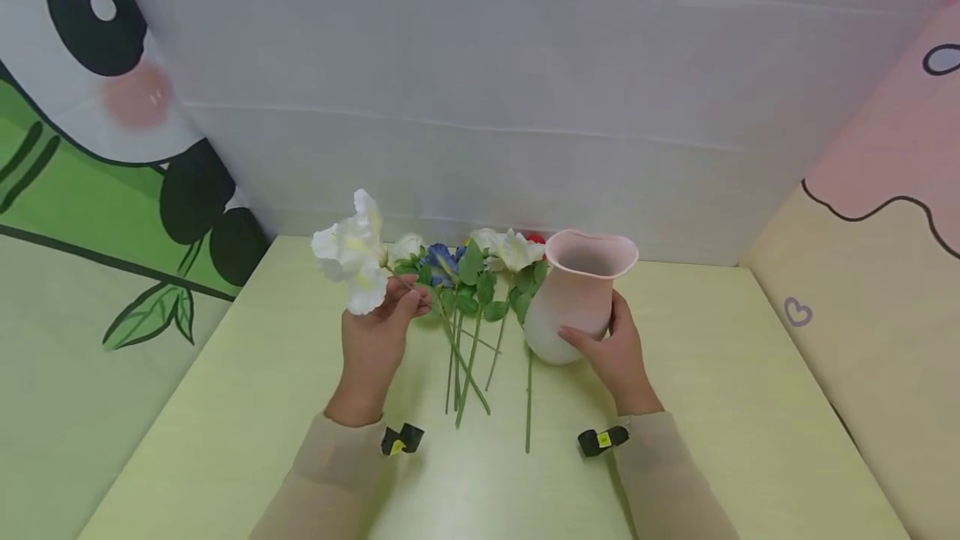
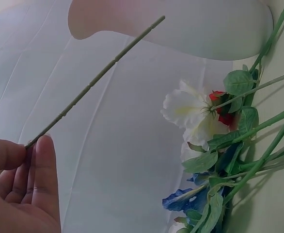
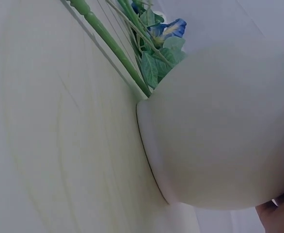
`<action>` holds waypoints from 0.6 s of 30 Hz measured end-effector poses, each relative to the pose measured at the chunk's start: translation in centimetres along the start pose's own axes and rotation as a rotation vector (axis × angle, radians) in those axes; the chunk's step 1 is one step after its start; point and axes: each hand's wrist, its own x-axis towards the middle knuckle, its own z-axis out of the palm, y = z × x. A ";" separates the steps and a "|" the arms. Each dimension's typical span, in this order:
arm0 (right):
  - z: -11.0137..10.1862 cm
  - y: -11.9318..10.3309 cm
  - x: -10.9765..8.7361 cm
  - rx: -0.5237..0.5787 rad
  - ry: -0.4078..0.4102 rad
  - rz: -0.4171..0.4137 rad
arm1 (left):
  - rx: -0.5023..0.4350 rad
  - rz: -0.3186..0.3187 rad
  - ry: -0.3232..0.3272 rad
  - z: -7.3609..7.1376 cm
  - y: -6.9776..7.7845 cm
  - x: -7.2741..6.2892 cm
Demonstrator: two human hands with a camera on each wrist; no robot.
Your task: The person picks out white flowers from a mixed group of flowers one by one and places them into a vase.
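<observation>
My left hand pinches the stem of a white artificial flower between thumb and fingers. Its bloom points away to the left, and the bare stem end slants toward the vase in the left wrist view. My right hand grips the side of a pink-and-white vase with a wavy rim. The vase's rounded lower body fills much of the right wrist view, base at the tabletop. Between the hands lie several artificial flowers, among them a blue one and a white one.
A red flower shows partly behind the vase. Green stems stretch across the pale table toward me. A plain light backdrop rises behind the table, with printed cartoon panels at the sides.
</observation>
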 end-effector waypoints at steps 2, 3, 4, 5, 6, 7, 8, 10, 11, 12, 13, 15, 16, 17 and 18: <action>0.1 -0.1 -0.1 0.012 0.012 -0.009 | -0.001 0.005 -0.004 0.1 0.0 0.0; 0.1 0.0 -0.2 0.016 0.015 -0.010 | -0.002 0.009 -0.003 0.2 0.0 0.0; 0.2 0.0 -0.2 0.018 0.018 -0.010 | -0.003 0.012 -0.002 0.3 0.0 0.0; 0.2 -0.1 -0.2 0.019 0.018 -0.009 | -0.001 0.014 0.000 0.3 0.1 0.0; 0.2 -0.1 -0.2 0.018 0.018 -0.006 | 0.000 0.017 0.000 0.4 0.1 0.0; 0.2 -0.1 -0.2 0.016 0.019 -0.004 | 0.002 0.019 -0.001 0.4 0.1 0.0; 0.2 -0.1 -0.2 0.015 0.019 -0.003 | 0.004 0.019 -0.001 0.4 0.2 0.1; 0.2 -0.1 -0.1 0.013 0.020 -0.002 | 0.012 0.024 -0.011 0.4 0.2 0.3; 0.2 0.0 -0.1 0.013 0.019 -0.002 | 0.013 0.026 -0.019 0.5 0.2 0.4; 0.2 0.0 -0.1 0.014 0.019 -0.002 | 0.014 0.031 -0.030 0.5 0.2 0.7; 0.2 0.0 -0.2 0.014 0.019 -0.003 | 0.008 0.030 -0.037 0.4 0.2 0.9; 0.2 0.0 -0.2 0.015 0.018 -0.004 | 0.020 0.027 -0.055 0.4 0.2 1.6; 0.2 0.0 -0.2 0.015 0.018 -0.002 | 0.028 0.020 -0.061 0.3 0.1 2.0; 0.2 0.0 -0.2 0.015 0.018 0.001 | 0.034 0.010 -0.067 0.3 0.1 2.4; 0.2 0.0 -0.2 0.014 0.016 0.006 | 0.048 0.001 -0.072 0.2 0.0 2.8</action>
